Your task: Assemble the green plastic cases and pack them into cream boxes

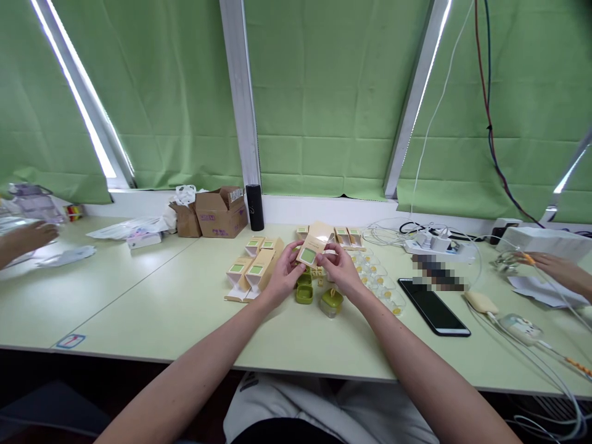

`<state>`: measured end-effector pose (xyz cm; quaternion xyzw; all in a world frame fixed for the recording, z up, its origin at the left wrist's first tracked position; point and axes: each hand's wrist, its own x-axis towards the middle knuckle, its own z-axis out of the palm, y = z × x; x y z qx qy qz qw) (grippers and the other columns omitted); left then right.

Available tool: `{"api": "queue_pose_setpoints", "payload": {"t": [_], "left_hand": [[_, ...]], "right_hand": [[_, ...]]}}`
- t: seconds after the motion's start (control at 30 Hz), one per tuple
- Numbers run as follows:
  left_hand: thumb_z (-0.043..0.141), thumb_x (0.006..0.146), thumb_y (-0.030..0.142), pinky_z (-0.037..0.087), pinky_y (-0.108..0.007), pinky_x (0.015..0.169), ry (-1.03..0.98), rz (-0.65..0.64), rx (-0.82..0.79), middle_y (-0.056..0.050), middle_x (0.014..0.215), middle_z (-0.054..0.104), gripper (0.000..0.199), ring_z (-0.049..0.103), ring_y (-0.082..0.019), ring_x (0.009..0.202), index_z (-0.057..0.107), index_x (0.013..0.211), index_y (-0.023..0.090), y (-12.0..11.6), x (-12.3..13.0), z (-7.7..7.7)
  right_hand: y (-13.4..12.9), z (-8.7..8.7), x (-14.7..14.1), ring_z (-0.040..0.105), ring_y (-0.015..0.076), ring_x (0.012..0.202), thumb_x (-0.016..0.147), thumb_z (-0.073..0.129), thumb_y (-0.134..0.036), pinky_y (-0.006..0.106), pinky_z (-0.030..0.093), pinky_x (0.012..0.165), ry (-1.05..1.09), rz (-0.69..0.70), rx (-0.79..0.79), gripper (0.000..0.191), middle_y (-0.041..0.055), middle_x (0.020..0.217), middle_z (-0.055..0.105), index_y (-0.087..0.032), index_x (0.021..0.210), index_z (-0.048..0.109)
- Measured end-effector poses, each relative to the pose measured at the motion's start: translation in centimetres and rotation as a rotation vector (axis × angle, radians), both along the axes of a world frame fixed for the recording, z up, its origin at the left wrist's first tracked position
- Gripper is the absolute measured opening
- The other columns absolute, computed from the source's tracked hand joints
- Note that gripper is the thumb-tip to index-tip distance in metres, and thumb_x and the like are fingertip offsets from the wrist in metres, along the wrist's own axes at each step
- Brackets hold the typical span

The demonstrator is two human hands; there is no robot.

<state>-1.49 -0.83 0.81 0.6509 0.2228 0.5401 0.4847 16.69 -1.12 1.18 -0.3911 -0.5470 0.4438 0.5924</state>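
Between my left hand [287,270] and my right hand [341,268] is a beige cardboard box [311,251] with a green window, its flap sticking up at the far end. Fingers of both hands grip its two sides above the table. Just below lie small green square containers [304,295], partly covered by my hands. A green-lidded jar [332,302] with a clear base stands beside my right wrist. Several open beige boxes [254,271] stand left of my left hand. Clear cups with yellow centres [382,280] sit in rows on the right.
A black phone [433,307] lies on the table [152,320] to the right, near a power strip [439,246] and cables. Cardboard cartons [221,213] and a black cylinder [254,208] stand at the back. Other people's hands show at far left [32,237] and far right [550,265].
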Motion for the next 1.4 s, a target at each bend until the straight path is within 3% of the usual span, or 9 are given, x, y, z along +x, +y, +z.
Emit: {"api": "queue_pose_setpoints", "payload": {"t": [0.3, 0.5, 0.67, 0.97, 1.27, 1.4], "left_hand": [[0.067, 0.082, 0.021, 0.051, -0.032, 0.087, 0.005, 0.0, -0.05, -0.004, 0.104, 0.072, 0.057, 0.067, -0.02, 0.093, 0.049, 0.137, 0.022, -0.3, 0.1, 0.5], [0.065, 0.073, 0.013, 0.051, -0.028, 0.077, -0.002, -0.03, -0.026, -0.008, 0.12, 0.072, 0.069, 0.068, -0.021, 0.098, 0.046, 0.139, 0.023, -0.1, 0.3, 0.1], [0.07, 0.083, 0.019, 0.054, -0.032, 0.087, 0.055, 0.027, 0.05, -0.011, 0.124, 0.072, 0.064, 0.07, -0.024, 0.11, 0.045, 0.141, 0.022, 0.2, 0.2, -0.4], [0.069, 0.095, 0.029, 0.056, -0.04, 0.099, 0.3, 0.36, 0.324, -0.012, 0.129, 0.07, 0.046, 0.07, -0.025, 0.116, 0.051, 0.137, 0.023, 0.4, 0.1, -0.8], [0.043, 0.106, 0.027, 0.053, -0.048, 0.109, 0.502, 0.406, 0.448, -0.017, 0.141, 0.065, 0.044, 0.065, -0.029, 0.129, 0.045, 0.149, 0.018, 0.3, -0.5, -1.2], [0.04, 0.105, 0.023, 0.055, -0.045, 0.106, 0.503, 0.47, 0.456, -0.016, 0.139, 0.067, 0.043, 0.067, -0.028, 0.125, 0.049, 0.147, 0.018, 0.2, -0.4, -1.0]], "right_hand": [[0.0, -0.1, 0.0, 0.068, 0.0202, 0.066, 0.063, 0.088, -0.067, 0.028, 0.047, 0.055, -0.032, -0.004, -0.027, 0.071, 0.0024, 0.075, 0.075, -0.02, 0.11, 0.064], [-0.4, 0.5, 0.1, 0.07, 0.0231, 0.075, 0.062, 0.084, -0.076, 0.03, 0.049, 0.063, 0.014, -0.01, -0.048, 0.069, 0.0066, 0.076, 0.077, -0.019, 0.098, 0.068], [-0.6, 0.9, 0.1, 0.07, 0.0238, 0.077, 0.059, 0.084, -0.079, 0.03, 0.047, 0.063, 0.008, -0.025, -0.071, 0.071, 0.0077, 0.075, 0.077, -0.019, 0.095, 0.069], [-0.3, 0.6, 0.0, 0.069, 0.0234, 0.075, 0.058, 0.085, -0.078, 0.031, 0.048, 0.066, 0.013, -0.015, -0.063, 0.071, 0.0067, 0.075, 0.077, -0.019, 0.095, 0.069], [-0.4, 1.0, 0.1, 0.065, 0.02, 0.069, 0.054, 0.089, -0.076, 0.028, 0.041, 0.058, 0.091, -0.06, -0.097, 0.068, 0.0045, 0.07, 0.074, -0.021, 0.084, 0.064], [-0.5, 1.1, 0.1, 0.064, 0.0192, 0.067, 0.052, 0.09, -0.076, 0.029, 0.042, 0.059, 0.1, -0.044, -0.093, 0.067, 0.0032, 0.068, 0.073, -0.022, 0.081, 0.062]]}}
